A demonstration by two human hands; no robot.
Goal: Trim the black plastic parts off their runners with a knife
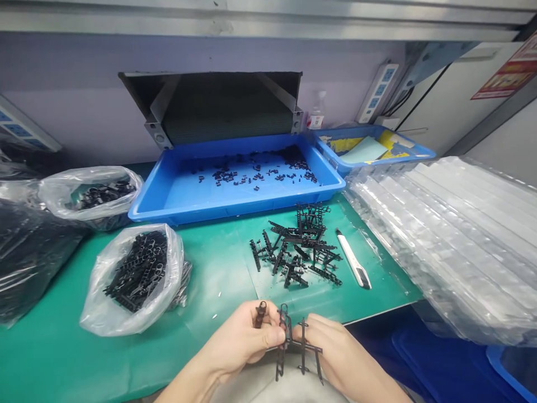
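Close to the table's front edge, my left hand [247,333] grips a black plastic part [260,314] and also pinches one side of a black molded plastic frame [302,347]. My right hand [331,347] has its fingers closed on the other side of that frame; the fingertips are partly hidden behind it. Thin bars and ring-shaped ends stick out of the frame between the two hands. Just beyond my hands lies a loose pile of similar black plastic frames [297,246] on the green table mat [218,252].
A white utility knife [353,260] lies right of the pile. Bags of black parts [136,271] [103,196] stand left. Behind is a blue tray [235,210] with small black pieces. Stacked clear plastic trays [453,235] take up the right; another blue tray [377,151] holds paper.
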